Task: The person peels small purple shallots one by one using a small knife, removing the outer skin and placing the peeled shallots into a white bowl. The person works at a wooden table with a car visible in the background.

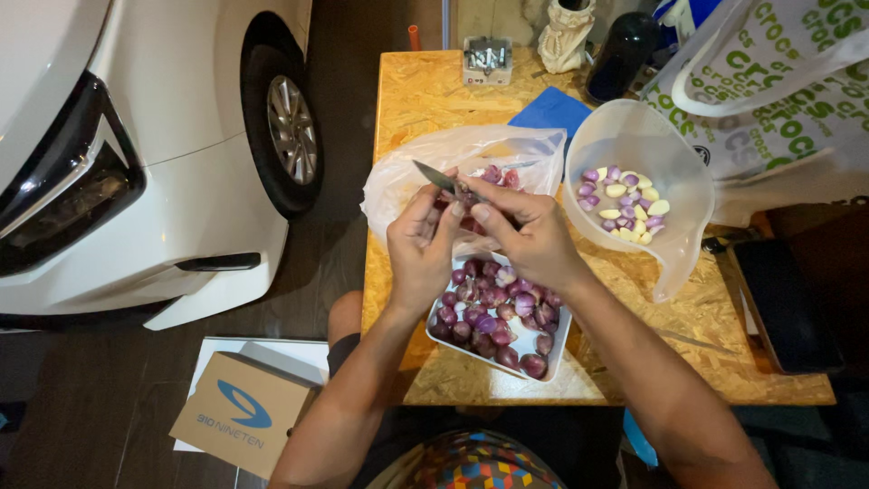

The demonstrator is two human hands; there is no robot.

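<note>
A small shallot [464,193] is pinched between the closed fingertips of the left hand [418,243] and right hand [529,237], a knife [434,176] gripped pointing to 10 o'clock, above the white tray [561,337] of shallots.

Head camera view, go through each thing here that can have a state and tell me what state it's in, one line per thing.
Left hand: closed around a small shallot.
Right hand: gripping the knife.
Knife: blade bare, pointing left, tip up.
White tray: full of unpeeled purple shallots.
Clear bowl: tilted, partly filled with peeled pieces.
Plastic bag: open, holding peels.
Cardboard box: shut, on the floor.
</note>
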